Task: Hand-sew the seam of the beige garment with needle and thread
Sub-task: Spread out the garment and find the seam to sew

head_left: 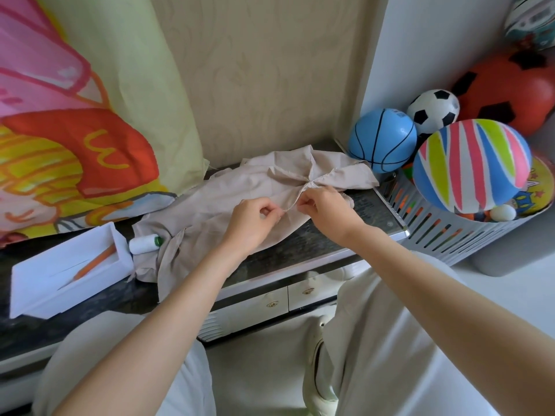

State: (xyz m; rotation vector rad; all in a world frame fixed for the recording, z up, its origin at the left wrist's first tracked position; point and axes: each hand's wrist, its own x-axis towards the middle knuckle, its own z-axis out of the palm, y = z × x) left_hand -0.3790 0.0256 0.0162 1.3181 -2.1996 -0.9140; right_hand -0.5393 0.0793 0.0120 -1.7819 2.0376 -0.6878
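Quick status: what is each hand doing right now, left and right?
Left hand: pinching the crumpled beige cloth garment at its seam.
Right hand: pinching the same seam; whether it holds a needle cannot be told.

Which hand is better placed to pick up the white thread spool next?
Left, probably. The white thread spool lies left of the beige garment, on the side of the left hand; the right hand would have to cross over. Both pinch the garment.

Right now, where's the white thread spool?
In the head view, the thread spool lies on the left, between the white box and the beige garment.
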